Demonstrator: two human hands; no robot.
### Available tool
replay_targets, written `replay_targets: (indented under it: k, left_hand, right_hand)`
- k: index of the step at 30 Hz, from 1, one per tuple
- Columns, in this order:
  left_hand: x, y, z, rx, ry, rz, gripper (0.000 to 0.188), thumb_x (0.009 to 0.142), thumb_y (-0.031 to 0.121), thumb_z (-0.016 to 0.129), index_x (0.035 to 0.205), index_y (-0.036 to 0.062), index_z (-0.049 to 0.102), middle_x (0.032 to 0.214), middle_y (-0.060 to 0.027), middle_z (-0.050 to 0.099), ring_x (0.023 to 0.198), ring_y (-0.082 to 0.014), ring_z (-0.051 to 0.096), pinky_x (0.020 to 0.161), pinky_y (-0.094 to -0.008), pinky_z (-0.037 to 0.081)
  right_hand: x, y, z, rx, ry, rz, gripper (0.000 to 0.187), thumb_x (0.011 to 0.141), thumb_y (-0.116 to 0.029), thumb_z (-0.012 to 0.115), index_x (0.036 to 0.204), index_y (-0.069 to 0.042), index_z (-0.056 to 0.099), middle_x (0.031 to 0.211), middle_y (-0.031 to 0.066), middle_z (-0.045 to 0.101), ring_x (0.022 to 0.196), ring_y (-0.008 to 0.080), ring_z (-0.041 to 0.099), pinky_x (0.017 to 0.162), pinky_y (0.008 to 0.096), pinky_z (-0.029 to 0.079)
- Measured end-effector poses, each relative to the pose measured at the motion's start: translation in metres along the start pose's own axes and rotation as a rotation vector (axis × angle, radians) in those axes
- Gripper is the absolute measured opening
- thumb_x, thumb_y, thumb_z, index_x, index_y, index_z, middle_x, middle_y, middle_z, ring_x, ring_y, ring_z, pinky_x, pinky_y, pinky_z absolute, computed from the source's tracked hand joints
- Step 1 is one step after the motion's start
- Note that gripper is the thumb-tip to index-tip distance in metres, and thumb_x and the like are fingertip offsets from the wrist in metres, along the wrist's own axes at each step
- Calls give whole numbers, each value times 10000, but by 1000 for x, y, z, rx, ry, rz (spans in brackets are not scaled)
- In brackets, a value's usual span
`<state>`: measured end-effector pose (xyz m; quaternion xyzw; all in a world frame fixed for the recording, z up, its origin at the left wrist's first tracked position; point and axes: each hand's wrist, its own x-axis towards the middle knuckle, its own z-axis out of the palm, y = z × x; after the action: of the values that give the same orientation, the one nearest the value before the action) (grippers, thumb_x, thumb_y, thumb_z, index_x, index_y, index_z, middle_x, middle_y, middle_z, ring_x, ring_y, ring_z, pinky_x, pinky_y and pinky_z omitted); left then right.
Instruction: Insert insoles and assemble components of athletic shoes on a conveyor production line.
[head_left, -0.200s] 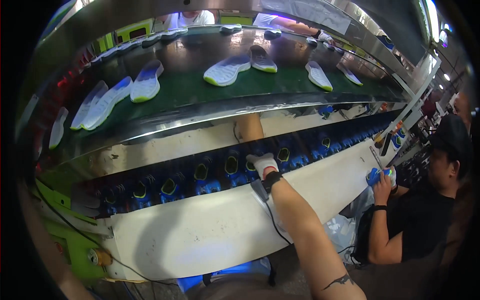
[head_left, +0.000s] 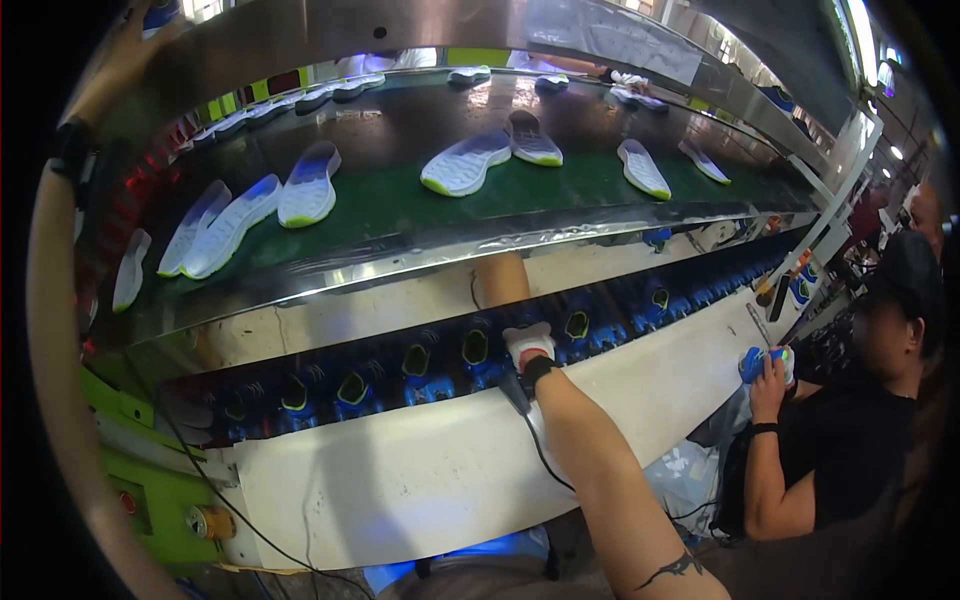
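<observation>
My right hand (head_left: 527,343), in a white glove with a dark wristband, reaches over the dark lower conveyor (head_left: 300,360). Its fingers are closed at a blue shoe in the row, which the hand mostly covers. Blue shoes with lime-green collars stand along this conveyor, one shoe (head_left: 475,346) just left of the hand. Below my wrist is a dark device (head_left: 515,393) with a cable. At the upper left rim my left hand (head_left: 130,45) is raised beside the metal frame, its fingers around a blue shoe (head_left: 160,14) that is partly cut off.
White soles (head_left: 465,165) with lime-green ends lie on the upper green belt (head_left: 400,212). A white sloping panel (head_left: 420,490) lies in front of me. A co-worker (head_left: 850,420) at right holds a blue shoe (head_left: 752,364). A can (head_left: 210,521) stands lower left by green machinery.
My left hand has come into view at the upper left with the blue shoe. The view has shifted slightly, and my right hand stays over the row of shoes.
</observation>
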<state>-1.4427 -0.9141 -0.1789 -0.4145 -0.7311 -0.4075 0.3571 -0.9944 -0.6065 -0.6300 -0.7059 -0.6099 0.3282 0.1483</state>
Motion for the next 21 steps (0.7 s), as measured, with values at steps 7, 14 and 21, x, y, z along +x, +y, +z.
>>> replay_targets:
  k: [7,14,21]
  left_hand:
    - [-78,3,-2,403,131,702,587,989,348,595,1524,192,410,1550,-174,398,1455,-302,341,1207,-394,227]
    - [-425,159,-5,-724,-921,-99,756,757,305,839,1339,-13,476,1277,-221,541,1238,-396,502,1065,-453,407]
    - [-550,176,15,-530,-1056,46,663,751,340,834,1254,29,532,1150,-186,591,1030,-342,538,876,-430,420]
  right_hand:
    - [-150,-10,-87,-79,-572,-990,646,839,-321,714,1369,-27,489,1362,244,528,1186,392,581,977,411,484]
    - [-236,-11,-86,-944,-1063,-1511,644,866,-357,696,1377,-23,488,1325,203,582,1076,366,624,960,424,495]
    - [-187,-170,-187,-140,274,-1418,446,833,-391,710,1106,-50,623,989,151,675,934,359,654,789,461,528]
